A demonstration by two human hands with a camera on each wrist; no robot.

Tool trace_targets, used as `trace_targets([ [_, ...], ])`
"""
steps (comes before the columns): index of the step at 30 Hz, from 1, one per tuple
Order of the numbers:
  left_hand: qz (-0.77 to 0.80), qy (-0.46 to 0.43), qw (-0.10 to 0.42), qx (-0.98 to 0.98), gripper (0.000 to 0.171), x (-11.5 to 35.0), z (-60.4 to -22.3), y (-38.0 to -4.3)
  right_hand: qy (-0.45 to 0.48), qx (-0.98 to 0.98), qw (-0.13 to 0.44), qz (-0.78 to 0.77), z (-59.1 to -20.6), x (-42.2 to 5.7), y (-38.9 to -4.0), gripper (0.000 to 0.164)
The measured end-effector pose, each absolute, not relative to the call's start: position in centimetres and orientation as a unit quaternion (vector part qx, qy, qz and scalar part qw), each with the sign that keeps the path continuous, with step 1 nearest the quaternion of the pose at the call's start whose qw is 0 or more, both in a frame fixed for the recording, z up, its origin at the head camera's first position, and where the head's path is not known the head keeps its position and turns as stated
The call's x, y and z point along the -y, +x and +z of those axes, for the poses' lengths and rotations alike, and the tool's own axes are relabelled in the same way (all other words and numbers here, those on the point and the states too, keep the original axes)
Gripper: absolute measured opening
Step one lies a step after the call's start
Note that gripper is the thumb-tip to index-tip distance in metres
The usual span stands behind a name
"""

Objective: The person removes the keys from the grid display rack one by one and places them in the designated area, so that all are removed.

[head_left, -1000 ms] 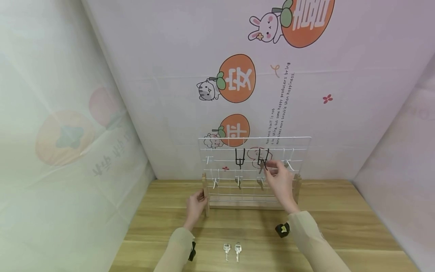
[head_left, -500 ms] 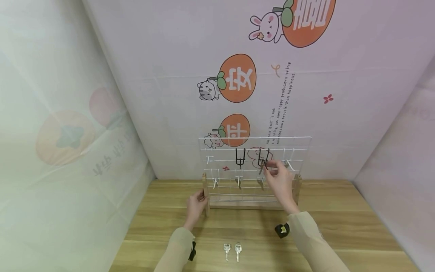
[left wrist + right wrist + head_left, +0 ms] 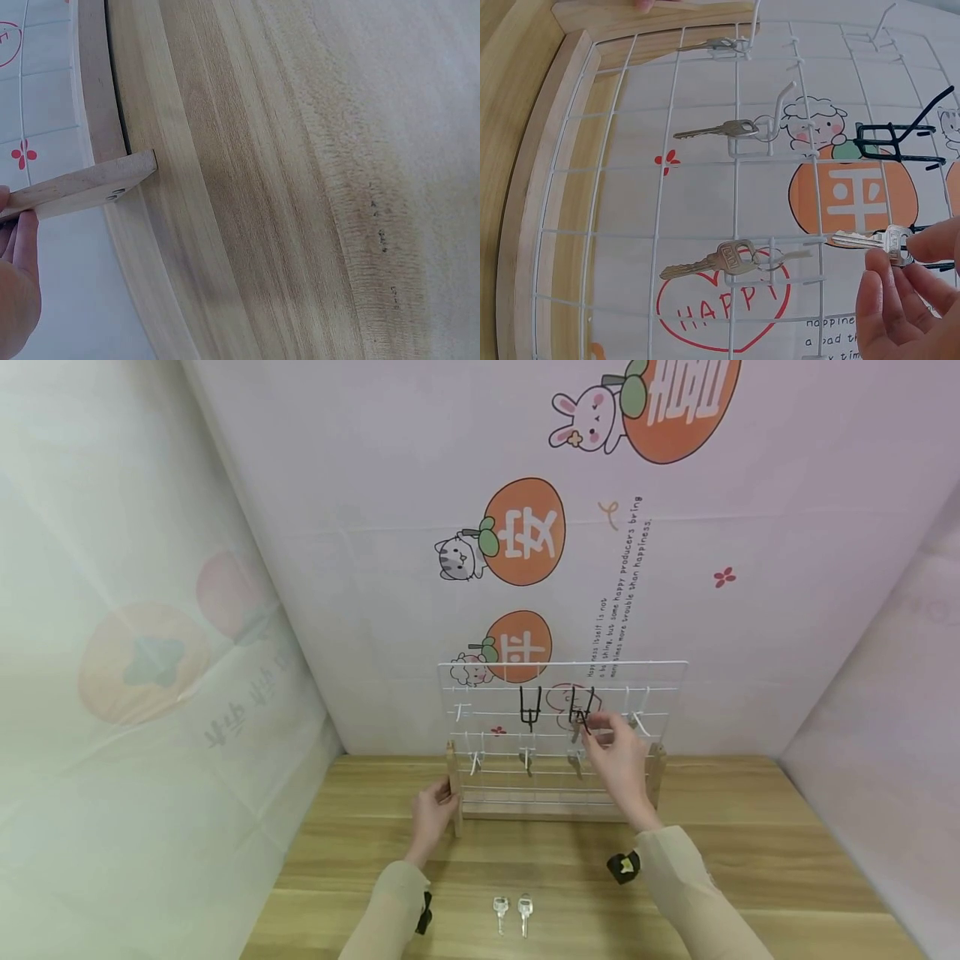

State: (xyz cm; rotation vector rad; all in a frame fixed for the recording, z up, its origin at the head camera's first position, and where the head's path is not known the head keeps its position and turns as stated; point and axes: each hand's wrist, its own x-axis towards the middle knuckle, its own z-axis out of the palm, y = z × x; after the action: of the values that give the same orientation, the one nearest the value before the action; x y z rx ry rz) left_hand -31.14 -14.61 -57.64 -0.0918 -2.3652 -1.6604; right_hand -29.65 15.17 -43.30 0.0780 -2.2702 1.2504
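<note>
Between the thumb and fingertips of my right hand (image 3: 617, 764) is a silver key (image 3: 889, 241), pinched by its head right at the right-hand black hook (image 3: 582, 703). That hook hangs on a white wire grid (image 3: 562, 664) set upright in a wooden stand. My left hand (image 3: 432, 814) grips the stand's left wooden post (image 3: 90, 184), its thumb and fingers on opposite sides of the board. Lower on the grid, white hooks bear a key (image 3: 709, 262), another key (image 3: 724, 129) and a third key (image 3: 721, 45). The fingers cover part of the black hook in the right wrist view.
Two silver keys, a left key (image 3: 501, 914) and a right key (image 3: 525, 914), lie on the wooden table (image 3: 360, 843) in front of the stand. A second black hook (image 3: 530, 708) hangs left of the first. Printed cloth (image 3: 390, 635) stands behind and at both sides.
</note>
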Motion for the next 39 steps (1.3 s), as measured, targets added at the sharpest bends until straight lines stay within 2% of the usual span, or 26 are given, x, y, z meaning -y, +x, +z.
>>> trace_targets([
  [19, -0.565, -0.036, 0.130, 0.814, 0.036, 14.63, -57.50, -31.11, 0.047, 0.842, 0.297, 0.448, -42.99, -15.36, -30.30, 0.012],
  [39, -0.572, -0.029, 0.123, 0.810, 0.037, 14.54, -57.51, -31.01, 0.063, 0.837, 0.295, 0.456, -42.78, -15.23, -29.46, 0.012],
])
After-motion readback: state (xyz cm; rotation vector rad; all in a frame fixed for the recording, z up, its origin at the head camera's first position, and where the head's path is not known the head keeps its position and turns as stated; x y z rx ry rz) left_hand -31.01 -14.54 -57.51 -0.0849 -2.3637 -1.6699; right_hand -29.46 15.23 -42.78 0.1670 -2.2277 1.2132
